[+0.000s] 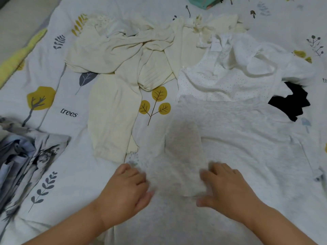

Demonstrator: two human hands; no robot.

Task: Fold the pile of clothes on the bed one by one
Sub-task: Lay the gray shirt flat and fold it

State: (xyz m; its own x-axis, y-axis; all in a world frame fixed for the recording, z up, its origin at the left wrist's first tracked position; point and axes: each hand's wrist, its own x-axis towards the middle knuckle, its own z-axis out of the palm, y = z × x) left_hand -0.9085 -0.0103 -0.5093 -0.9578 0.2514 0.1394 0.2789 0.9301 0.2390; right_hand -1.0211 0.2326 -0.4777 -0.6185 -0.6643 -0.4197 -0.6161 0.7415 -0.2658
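We see both hands blurred: the left hand (126, 190) and the right hand (224, 188) smear at the fingertips, so we cannot tell whether they pinch the grey garment (230, 131). Its lower part runs off the bottom edge. The black item (292, 103) lies half hidden under the white dotted garment (221, 82). The teal object (203, 1) is cut by the top edge, the patterned grey-blue cloth (26, 156) by the left.
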